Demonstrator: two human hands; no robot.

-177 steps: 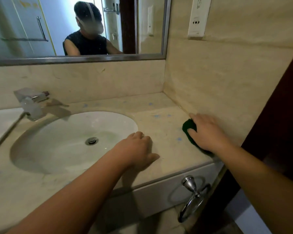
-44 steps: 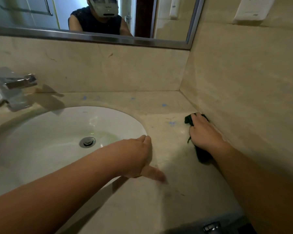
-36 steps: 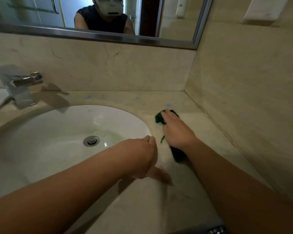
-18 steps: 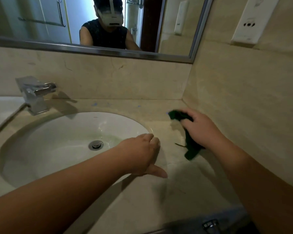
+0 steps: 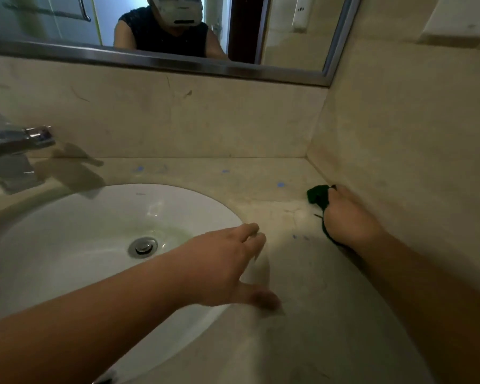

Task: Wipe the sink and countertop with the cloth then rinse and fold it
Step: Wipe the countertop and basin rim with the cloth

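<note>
A dark green cloth (image 5: 317,195) lies bunched on the beige countertop (image 5: 302,314), right against the side wall. My right hand (image 5: 348,220) covers most of it and presses it onto the stone, fingers curled over it. The white oval sink (image 5: 75,239) with a chrome drain (image 5: 142,246) sits to the left. My left hand (image 5: 227,266) rests flat on the sink's right rim, fingers relaxed and thumb spread on the counter, holding nothing.
A chrome faucet (image 5: 14,151) stands at the far left behind the basin. The beige back wall and side wall (image 5: 399,162) meet in a corner just beyond the cloth. A mirror (image 5: 155,26) hangs above. Small blue spots (image 5: 280,185) dot the back of the counter.
My right hand has slid the cloth across the counter, from near the sink's rim to the right, up against the side wall. My left hand has stayed on the rim.
</note>
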